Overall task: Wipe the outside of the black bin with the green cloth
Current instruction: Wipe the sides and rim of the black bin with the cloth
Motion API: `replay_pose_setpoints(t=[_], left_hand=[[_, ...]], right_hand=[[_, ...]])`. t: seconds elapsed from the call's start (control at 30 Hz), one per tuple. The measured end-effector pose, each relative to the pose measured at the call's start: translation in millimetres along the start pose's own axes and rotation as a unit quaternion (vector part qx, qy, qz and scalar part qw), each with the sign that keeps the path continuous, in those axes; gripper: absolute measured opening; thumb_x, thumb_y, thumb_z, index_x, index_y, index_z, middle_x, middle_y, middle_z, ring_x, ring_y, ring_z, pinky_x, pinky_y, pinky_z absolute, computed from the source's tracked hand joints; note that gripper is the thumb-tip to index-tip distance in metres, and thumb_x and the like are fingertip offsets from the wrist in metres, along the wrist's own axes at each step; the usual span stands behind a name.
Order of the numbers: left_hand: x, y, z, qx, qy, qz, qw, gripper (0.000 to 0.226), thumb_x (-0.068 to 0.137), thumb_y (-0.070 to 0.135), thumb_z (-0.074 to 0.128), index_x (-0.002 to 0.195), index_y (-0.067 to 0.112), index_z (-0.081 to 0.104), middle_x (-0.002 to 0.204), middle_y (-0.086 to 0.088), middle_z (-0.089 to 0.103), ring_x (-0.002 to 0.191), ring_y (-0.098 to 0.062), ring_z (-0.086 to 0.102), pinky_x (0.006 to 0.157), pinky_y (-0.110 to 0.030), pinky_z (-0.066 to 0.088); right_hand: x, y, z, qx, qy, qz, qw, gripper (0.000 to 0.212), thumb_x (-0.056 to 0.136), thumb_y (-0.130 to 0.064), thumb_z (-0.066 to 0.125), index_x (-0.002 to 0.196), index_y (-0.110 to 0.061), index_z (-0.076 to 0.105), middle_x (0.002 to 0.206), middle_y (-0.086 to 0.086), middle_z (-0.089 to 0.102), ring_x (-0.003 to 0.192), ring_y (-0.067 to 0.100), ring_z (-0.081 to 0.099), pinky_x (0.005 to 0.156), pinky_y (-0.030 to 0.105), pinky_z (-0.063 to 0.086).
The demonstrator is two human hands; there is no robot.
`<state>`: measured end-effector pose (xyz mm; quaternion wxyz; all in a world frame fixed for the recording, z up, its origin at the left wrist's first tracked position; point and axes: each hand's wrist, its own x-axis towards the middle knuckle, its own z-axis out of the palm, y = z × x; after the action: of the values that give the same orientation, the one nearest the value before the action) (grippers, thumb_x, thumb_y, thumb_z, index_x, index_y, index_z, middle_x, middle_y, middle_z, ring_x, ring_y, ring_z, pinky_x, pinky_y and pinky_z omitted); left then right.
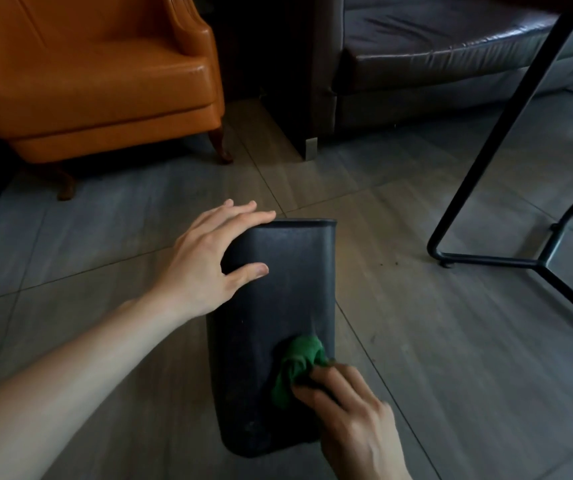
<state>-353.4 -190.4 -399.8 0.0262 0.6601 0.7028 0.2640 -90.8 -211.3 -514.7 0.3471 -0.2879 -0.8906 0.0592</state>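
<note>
The black bin (278,306) lies on its side on the floor, its rim pointing away from me. My left hand (209,258) rests on the bin's upper left side near the rim, fingers spread over the edge and thumb on the top face. My right hand (354,410) clutches the bunched green cloth (299,365) and presses it against the bin's top face, toward the right near the base end.
An orange leather armchair (98,74) stands at the back left. A dark sofa (434,64) sits at the back right. Black metal table legs (507,140) slant down on the right, with a foot bar along the floor. Grey floor tiles (105,237) surround the bin.
</note>
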Motion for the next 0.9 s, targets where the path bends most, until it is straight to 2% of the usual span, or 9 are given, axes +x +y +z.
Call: replay_pose_setpoints(t=[0.1, 0.17, 0.23, 0.4, 0.5, 0.57, 0.63, 0.77, 0.9], left_hand=[[0.8, 4.7, -0.5, 0.007, -0.005, 0.005, 1.000, 0.072, 0.083, 0.036, 0.083, 0.147, 0.040, 0.052, 0.158, 0.011, 0.046, 0.154, -0.016, 0.030, 0.120, -0.029, 0.022], [1.3, 6.7, 1.0, 0.017, -0.005, 0.019, 1.000, 0.072, 0.083, 0.027, 0.083, 0.147, 0.037, 0.053, 0.158, 0.008, 0.048, 0.153, -0.018, 0.031, 0.120, -0.028, 0.022], [1.6, 9.0, 1.7, 0.020, -0.002, 0.024, 1.000, 0.072, 0.082, 0.021, 0.082, 0.147, 0.035, 0.055, 0.157, 0.008, 0.049, 0.152, -0.019, 0.033, 0.120, -0.023, 0.020], [-0.2, 0.7, -1.8, 0.012, 0.001, -0.002, 1.000, 0.071, 0.081, 0.035, 0.084, 0.145, 0.039, 0.055, 0.156, 0.011, 0.048, 0.152, -0.016, 0.032, 0.118, -0.026, 0.023], [-3.6, -4.1, -3.8, 0.007, 0.007, -0.010, 1.000, 0.072, 0.080, 0.037, 0.085, 0.145, 0.042, 0.054, 0.155, 0.014, 0.049, 0.151, -0.014, 0.034, 0.116, -0.026, 0.024], [-3.5, -4.9, -2.8, 0.008, 0.006, -0.010, 1.000, 0.072, 0.081, 0.037, 0.084, 0.145, 0.042, 0.053, 0.155, 0.015, 0.049, 0.151, -0.014, 0.034, 0.117, -0.026, 0.024], [-2.6, -5.6, -3.1, 0.005, 0.008, -0.016, 1.000, 0.072, 0.081, 0.037, 0.085, 0.146, 0.042, 0.053, 0.156, 0.014, 0.049, 0.151, -0.014, 0.034, 0.118, -0.028, 0.025], [-3.6, -7.5, -2.3, 0.010, 0.007, -0.012, 1.000, 0.074, 0.080, 0.036, 0.085, 0.146, 0.041, 0.053, 0.156, 0.012, 0.049, 0.151, -0.015, 0.035, 0.118, -0.027, 0.025], [-1.5, -6.3, 0.0, 0.008, 0.009, -0.004, 1.000, 0.074, 0.079, 0.036, 0.086, 0.146, 0.040, 0.054, 0.155, 0.010, 0.051, 0.151, -0.017, 0.035, 0.118, -0.028, 0.025]], right_hand=[[34.2, -1.9, -4.9, 0.025, 0.061, 0.047, 0.997, 0.032, 0.095, -0.004, 0.061, 0.113, -0.022, 0.079, 0.121, 0.001, 0.073, 0.110, 0.026, 0.070, 0.067, 0.033, 0.062], [59.4, -11.2, -1.2, 0.031, 0.081, 0.048, 0.995, 0.032, 0.104, -0.013, 0.051, 0.122, -0.023, 0.076, 0.132, 0.001, 0.070, 0.124, 0.027, 0.064, 0.085, 0.035, 0.061], [66.9, -22.6, 7.9, 0.038, 0.067, 0.022, 0.997, 0.035, 0.109, -0.019, 0.044, 0.125, -0.022, 0.074, 0.135, 0.002, 0.069, 0.130, 0.030, 0.062, 0.093, 0.037, 0.059], [16.6, -23.6, 22.2, 0.001, 0.021, -0.070, 0.997, 0.027, 0.102, -0.020, 0.055, 0.106, -0.026, 0.082, 0.116, -0.002, 0.078, 0.113, 0.026, 0.073, 0.085, 0.032, 0.061], [-10.5, -16.4, 14.4, -0.025, -0.036, -0.103, 0.994, 0.032, 0.103, -0.021, 0.053, 0.097, -0.032, 0.082, 0.104, -0.009, 0.078, 0.104, 0.020, 0.076, 0.082, 0.026, 0.061], [-10.1, -10.0, 4.2, -0.017, -0.034, -0.081, 0.996, 0.035, 0.104, -0.022, 0.050, 0.094, -0.032, 0.082, 0.101, -0.008, 0.078, 0.098, 0.019, 0.077, 0.071, 0.024, 0.061], [5.9, -4.1, -5.4, 0.021, 0.008, -0.020, 1.000, 0.028, 0.100, -0.016, 0.057, 0.099, -0.027, 0.082, 0.106, -0.002, 0.077, 0.096, 0.024, 0.075, 0.062, 0.027, 0.060], [64.4, -2.7, -9.2, 0.030, 0.080, 0.072, 0.994, 0.037, 0.088, 0.000, 0.067, 0.117, -0.020, 0.078, 0.122, 0.003, 0.073, 0.109, 0.029, 0.069, 0.072, 0.035, 0.062], [73.6, -11.6, 6.3, 0.005, 0.044, 0.053, 0.998, 0.034, 0.095, -0.013, 0.054, 0.118, -0.020, 0.078, 0.127, 0.005, 0.072, 0.121, 0.032, 0.067, 0.072, 0.036, 0.064]])
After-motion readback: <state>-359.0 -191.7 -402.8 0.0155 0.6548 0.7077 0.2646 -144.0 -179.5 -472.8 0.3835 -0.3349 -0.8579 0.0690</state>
